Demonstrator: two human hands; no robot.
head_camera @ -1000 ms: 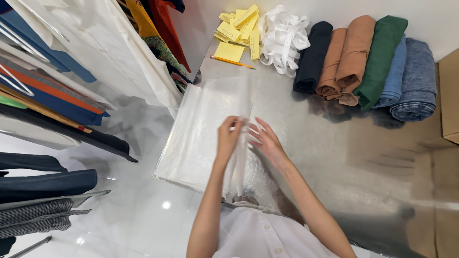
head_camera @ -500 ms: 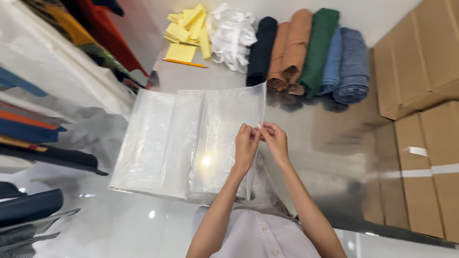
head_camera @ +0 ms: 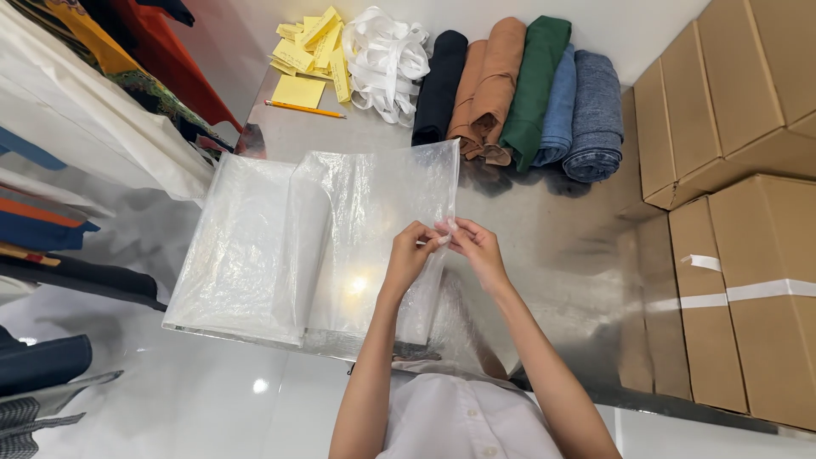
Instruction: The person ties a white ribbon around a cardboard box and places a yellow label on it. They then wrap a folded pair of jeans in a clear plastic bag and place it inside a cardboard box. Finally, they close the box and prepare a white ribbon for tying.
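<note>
A clear plastic bag [head_camera: 374, 221] is lifted off a stack of clear plastic bags [head_camera: 238, 255] on a shiny metal table [head_camera: 552, 229]. My left hand [head_camera: 412, 253] and my right hand [head_camera: 474, 246] meet at the bag's right edge, both pinching the thin film between fingertips. The bag stands partly upright and sags to the left of my hands.
At the table's far edge lie yellow paper tags [head_camera: 310, 47], a pencil [head_camera: 304, 109], white ribbon [head_camera: 387, 42] and several rolled fabrics [head_camera: 518, 89]. Cardboard boxes [head_camera: 739, 212] stand at the right. Hanging garments [head_camera: 76, 127] fill the left side.
The view has swung to the left and the boxes have come into sight. My hands have raised the top bag higher off the stack and still pinch its right edge.
</note>
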